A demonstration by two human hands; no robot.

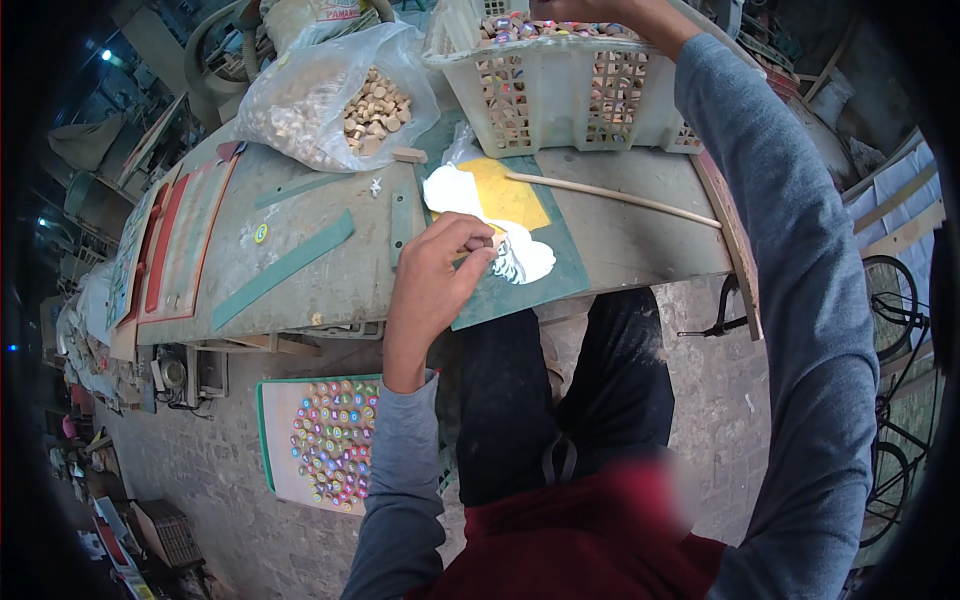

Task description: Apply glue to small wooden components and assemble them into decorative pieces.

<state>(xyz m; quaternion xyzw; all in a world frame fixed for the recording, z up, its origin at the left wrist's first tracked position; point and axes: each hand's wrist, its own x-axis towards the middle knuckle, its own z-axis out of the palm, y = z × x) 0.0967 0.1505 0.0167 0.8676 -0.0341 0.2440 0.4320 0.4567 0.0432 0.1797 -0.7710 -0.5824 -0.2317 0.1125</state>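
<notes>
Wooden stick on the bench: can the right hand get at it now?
Probably yes: the wooden stick lies uncovered, nearer the body than the crate that the right hand is over; the hand would likely only have to clear its near rim.

red print (337,13) on sack (288,22), lettered discs (334,432)

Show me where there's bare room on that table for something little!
Right of the green board, bare table shows between the wooden stick and the near edge. Another patch lies between the wide green strip and short green strip. It's crowded at the back, with the bag and crate, and around the left hand.
</notes>
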